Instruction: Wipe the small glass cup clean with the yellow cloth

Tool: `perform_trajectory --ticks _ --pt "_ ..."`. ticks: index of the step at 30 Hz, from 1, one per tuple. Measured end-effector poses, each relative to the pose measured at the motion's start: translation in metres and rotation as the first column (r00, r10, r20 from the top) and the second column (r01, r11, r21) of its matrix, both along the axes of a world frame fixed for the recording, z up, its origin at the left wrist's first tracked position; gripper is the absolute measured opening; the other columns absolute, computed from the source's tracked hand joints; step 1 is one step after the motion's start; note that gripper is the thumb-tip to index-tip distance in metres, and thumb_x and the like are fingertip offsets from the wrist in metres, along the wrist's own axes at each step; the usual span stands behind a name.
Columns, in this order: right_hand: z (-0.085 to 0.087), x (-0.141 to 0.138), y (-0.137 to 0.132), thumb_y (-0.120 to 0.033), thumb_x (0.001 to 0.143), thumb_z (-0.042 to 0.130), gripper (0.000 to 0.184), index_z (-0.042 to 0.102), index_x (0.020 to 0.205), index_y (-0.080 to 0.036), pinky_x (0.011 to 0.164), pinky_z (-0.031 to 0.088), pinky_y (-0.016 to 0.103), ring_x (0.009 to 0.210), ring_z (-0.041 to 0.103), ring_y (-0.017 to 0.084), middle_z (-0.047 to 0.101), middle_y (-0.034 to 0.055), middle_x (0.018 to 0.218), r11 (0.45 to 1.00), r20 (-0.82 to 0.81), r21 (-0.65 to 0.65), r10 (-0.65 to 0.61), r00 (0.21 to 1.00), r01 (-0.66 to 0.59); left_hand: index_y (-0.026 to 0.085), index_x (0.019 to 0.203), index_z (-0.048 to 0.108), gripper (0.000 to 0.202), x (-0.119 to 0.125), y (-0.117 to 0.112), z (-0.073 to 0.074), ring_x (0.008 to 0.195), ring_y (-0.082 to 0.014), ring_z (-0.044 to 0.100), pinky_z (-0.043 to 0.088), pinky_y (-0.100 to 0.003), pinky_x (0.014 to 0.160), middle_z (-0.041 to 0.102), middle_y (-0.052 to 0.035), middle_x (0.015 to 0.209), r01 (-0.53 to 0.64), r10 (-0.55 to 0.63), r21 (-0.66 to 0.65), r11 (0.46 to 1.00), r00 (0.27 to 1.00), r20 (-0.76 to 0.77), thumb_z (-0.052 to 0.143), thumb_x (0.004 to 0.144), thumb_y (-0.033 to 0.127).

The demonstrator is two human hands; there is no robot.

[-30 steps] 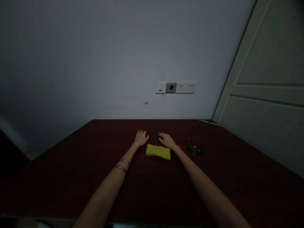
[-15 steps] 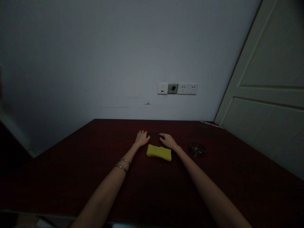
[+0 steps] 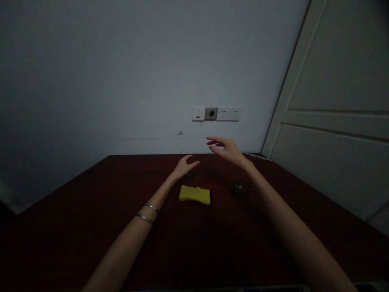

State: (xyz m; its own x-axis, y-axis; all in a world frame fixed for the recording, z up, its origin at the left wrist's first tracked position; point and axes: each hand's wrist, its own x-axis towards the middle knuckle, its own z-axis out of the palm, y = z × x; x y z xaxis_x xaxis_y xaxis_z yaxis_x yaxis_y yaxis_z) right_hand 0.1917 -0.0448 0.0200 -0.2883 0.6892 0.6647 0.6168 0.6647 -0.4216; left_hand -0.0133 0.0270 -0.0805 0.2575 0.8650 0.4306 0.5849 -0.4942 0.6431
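Note:
On the dark red table (image 3: 170,251) lies a yellow soft pouch or folded cloth (image 3: 195,195) with a dark edge at its right end. My left hand (image 3: 182,167), thumb apart from the fingers, is beyond the pouch and slightly to its left, holding nothing. My right hand (image 3: 228,151) hovers above the table, higher than the left, with fingers and thumb apart and nothing between them. A round glass dish (image 3: 240,187) stands right of the pouch, just left of my right forearm, and its details are dim.
Behind the table is a pale wall (image 3: 136,81) with a row of sockets and switches (image 3: 223,114). A white panelled door (image 3: 331,109) stands at the right. A thin pale strip (image 3: 257,156) lies at the table's far right corner.
Both hands have lifted off the tabletop, the right one higher. The view has turned slightly right, so the pouch and dish appear further left.

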Motion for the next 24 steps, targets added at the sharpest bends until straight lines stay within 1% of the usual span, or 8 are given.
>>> perform_trajectory --ticks 2,5,9,11,13,17,20,24 --pt "0.006 0.029 -0.013 -0.029 0.078 0.059 0.049 0.053 0.126 -0.022 0.095 0.045 0.04 0.106 0.061 0.019 0.066 0.0065 0.113 1.0 -0.031 0.011 -0.011 0.999 0.012 0.013 0.13 0.047 0.075 0.017 -0.01 0.009 0.124 -0.0231 0.046 0.035 -0.032 0.104 0.05 -0.0129 0.134 0.14 -0.139 -0.04 0.989 0.99 0.025 0.061 0.071 0.057" --pt "-0.005 0.076 -0.027 -0.034 0.072 0.067 0.067 0.043 0.134 -0.026 0.1 0.041 0.046 0.121 0.05 0.024 0.055 0.0074 0.131 0.993 -0.052 -0.11 -0.04 0.998 0.034 0.011 0.136 0.038 0.094 0.045 -0.026 0.011 0.13 -0.0277 0.039 0.031 -0.037 0.108 0.039 -0.0171 0.142 0.297 -0.306 -0.172 0.939 0.951 -0.032 0.064 0.063 0.065" --pt "-0.046 0.126 -0.042 -0.042 0.066 0.072 0.077 0.041 0.135 -0.025 0.105 0.035 0.049 0.123 0.048 0.028 0.052 0.0081 0.133 0.962 0.019 -0.227 -0.152 0.988 0.152 0.008 0.137 0.035 0.108 0.08 -0.041 -0.002 0.14 -0.033 0.011 0.019 -0.044 0.112 0.024 -0.0198 0.148 0.329 -0.41 -0.316 0.89 0.881 -0.237 0.064 0.054 0.072" --pt "-0.069 0.142 -0.05 -0.043 0.066 0.072 0.08 0.039 0.137 -0.027 0.107 0.033 0.048 0.125 0.046 0.028 0.051 0.0068 0.135 0.942 0.033 -0.282 -0.178 0.983 0.18 0.01 0.138 0.034 0.109 0.096 -0.045 -0.012 0.14 -0.0332 0.006 0.018 -0.045 0.112 0.024 -0.0183 0.149 0.369 -0.467 -0.331 0.868 0.835 -0.293 0.064 0.053 0.072" --pt "-0.09 0.152 -0.058 -0.043 0.064 0.074 0.084 0.037 0.138 -0.027 0.108 0.031 0.048 0.126 0.045 0.029 0.052 0.0076 0.134 0.923 0.016 -0.329 -0.204 0.979 0.198 0.01 0.138 0.034 0.11 0.11 -0.046 -0.022 0.14 -0.0345 0.004 0.017 -0.046 0.112 0.025 -0.0188 0.148 0.414 -0.512 -0.325 0.85 0.794 -0.329 0.064 0.052 0.073" --pt "-0.122 0.162 -0.064 -0.042 0.061 0.076 0.094 0.03 0.141 -0.025 0.106 0.034 0.05 0.125 0.046 0.029 0.048 0.0107 0.137 0.885 -0.052 -0.448 -0.165 0.985 0.125 0.013 0.135 0.038 0.108 0.13 -0.044 -0.035 0.14 -0.0366 0.007 0.017 -0.05 0.111 0.029 -0.0188 0.147 0.438 -0.54 -0.331 0.836 0.765 -0.352 0.064 0.05 0.074" --pt "-0.137 0.164 -0.062 -0.041 0.058 0.077 0.1 0.027 0.142 -0.023 0.106 0.033 0.049 0.125 0.047 0.028 0.05 0.0128 0.134 0.874 -0.05 -0.473 -0.154 0.987 0.112 0.015 0.131 0.043 0.103 0.138 -0.043 -0.041 0.14 -0.0368 0.007 0.014 -0.054 0.11 0.034 -0.0182 0.144 0.455 -0.55 -0.319 0.831 0.76 -0.347 0.066 0.049 0.074" --pt "-0.15 0.163 -0.057 -0.041 0.056 0.078 0.105 0.024 0.143 -0.021 0.106 0.033 0.047 0.122 0.049 0.028 0.051 0.0143 0.133 0.868 -0.023 -0.482 -0.147 0.989 0.118 0.019 0.124 0.051 0.091 0.145 -0.043 -0.044 0.14 -0.0348 0.009 0.01 -0.055 0.111 0.042 -0.0137 0.14 0.477 -0.553 -0.285 0.831 0.765 -0.332 0.065 0.052 0.072"
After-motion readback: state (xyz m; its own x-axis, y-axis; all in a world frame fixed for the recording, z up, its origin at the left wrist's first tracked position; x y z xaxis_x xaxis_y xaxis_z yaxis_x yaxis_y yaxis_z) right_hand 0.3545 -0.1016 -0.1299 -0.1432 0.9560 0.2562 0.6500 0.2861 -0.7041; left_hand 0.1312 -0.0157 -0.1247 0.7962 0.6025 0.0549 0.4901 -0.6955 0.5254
